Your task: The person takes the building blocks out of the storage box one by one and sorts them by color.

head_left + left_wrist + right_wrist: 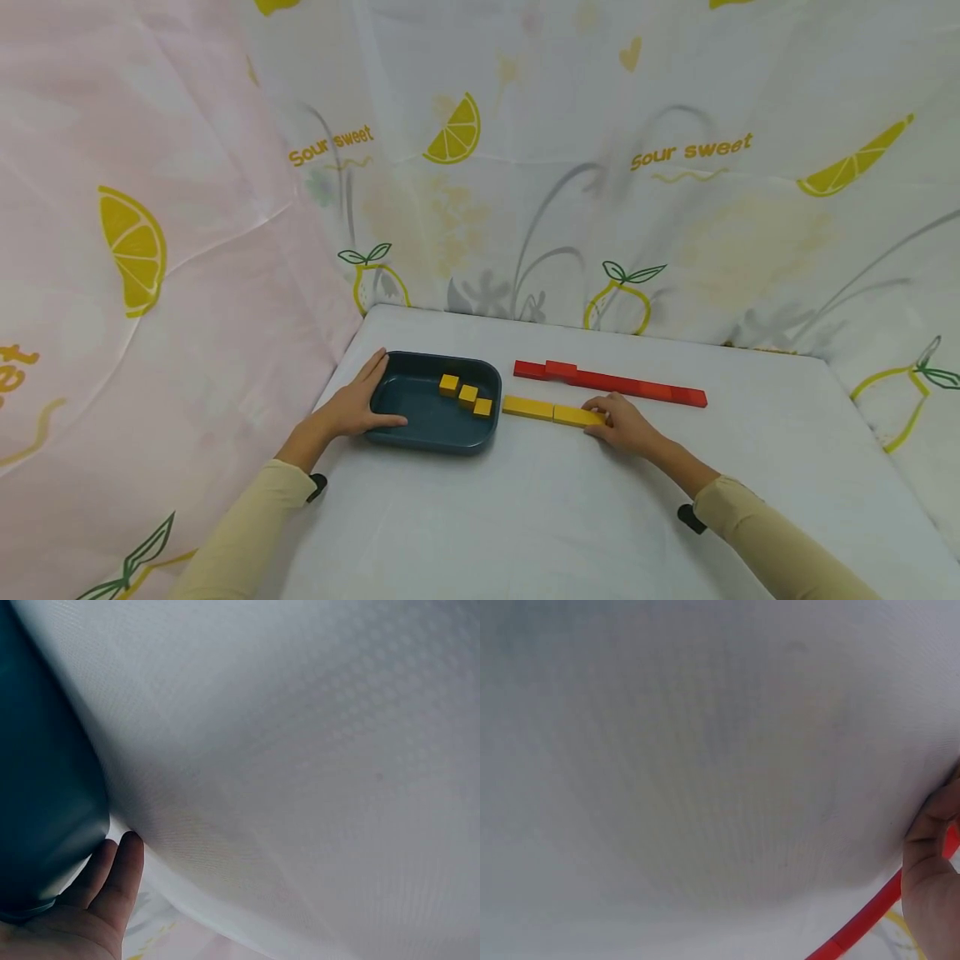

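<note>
A dark blue tray [423, 410] lies on the white table, and three small yellow cubes [468, 394] sit in its right half. My left hand [351, 410] holds the tray's left end, thumb over the rim and fingers along the outer wall. Right of the tray, two yellow bars [528, 407] lie end to end in a line. My right hand [628, 427] pinches the far right end of the right-hand yellow bar [576, 416]. In the right wrist view the fingers [930, 825] are partly cut off and the bar is hidden.
Behind the yellow bars runs a long line of red blocks [622, 384], with one red block [561, 369] sitting higher near its left end. White cloth covers the table [525, 517]. Lemon-printed curtains [480, 208] hang behind and to the left.
</note>
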The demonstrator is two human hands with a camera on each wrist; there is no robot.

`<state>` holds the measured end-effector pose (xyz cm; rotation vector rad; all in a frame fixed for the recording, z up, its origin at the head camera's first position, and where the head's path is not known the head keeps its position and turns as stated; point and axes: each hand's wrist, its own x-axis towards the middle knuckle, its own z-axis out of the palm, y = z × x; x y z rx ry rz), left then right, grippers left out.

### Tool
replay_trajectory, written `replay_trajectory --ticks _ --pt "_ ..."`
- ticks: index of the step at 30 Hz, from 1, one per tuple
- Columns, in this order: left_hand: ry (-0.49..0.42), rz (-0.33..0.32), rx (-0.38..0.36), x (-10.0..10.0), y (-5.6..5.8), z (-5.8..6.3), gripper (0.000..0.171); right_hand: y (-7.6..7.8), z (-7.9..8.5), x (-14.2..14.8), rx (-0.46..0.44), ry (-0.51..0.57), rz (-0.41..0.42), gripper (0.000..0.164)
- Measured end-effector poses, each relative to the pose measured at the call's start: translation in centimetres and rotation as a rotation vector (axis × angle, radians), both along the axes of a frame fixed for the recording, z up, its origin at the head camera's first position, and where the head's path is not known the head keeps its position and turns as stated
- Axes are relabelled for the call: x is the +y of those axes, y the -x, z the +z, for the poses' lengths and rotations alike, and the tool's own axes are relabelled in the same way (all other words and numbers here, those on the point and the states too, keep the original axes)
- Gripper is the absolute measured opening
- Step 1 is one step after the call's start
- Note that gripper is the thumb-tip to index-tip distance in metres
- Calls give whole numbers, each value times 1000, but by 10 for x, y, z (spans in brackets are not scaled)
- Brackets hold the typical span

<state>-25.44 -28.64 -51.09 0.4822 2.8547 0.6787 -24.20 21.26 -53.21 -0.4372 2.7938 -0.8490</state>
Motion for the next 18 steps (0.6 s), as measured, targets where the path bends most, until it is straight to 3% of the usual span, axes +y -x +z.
replay_trajectory --ticks 18 --pt "1 7 -5 1 -1 0 128 -2 1 -3 -7 7 -19 35"
